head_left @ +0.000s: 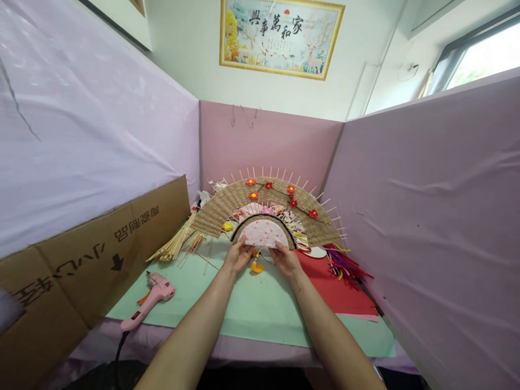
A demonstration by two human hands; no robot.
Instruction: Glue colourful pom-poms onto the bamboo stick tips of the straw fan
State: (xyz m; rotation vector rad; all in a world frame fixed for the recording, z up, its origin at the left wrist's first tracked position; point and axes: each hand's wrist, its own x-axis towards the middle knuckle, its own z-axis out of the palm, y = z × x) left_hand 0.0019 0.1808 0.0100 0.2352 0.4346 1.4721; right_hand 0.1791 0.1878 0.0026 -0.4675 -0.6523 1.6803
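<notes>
A woven straw fan [227, 206] with stick ribs and several red flowers stands upright at the back of the green mat [260, 309]. At its centre sits a pink dotted half-circle [263, 234]. My left hand [238, 255] grips the half-circle's lower left edge. On its lower right edge my right hand [286, 260] holds the same piece. A small yellow-orange bit [255, 266] lies on the mat between my hands.
A pink glue gun [150, 300] with a black cord lies at the mat's left. Loose sticks [174, 246] are piled left of the fan. Red paper [337, 287] and coloured strips [347, 265] lie to the right. A cardboard sheet [81, 271] leans left; pink partitions enclose the desk.
</notes>
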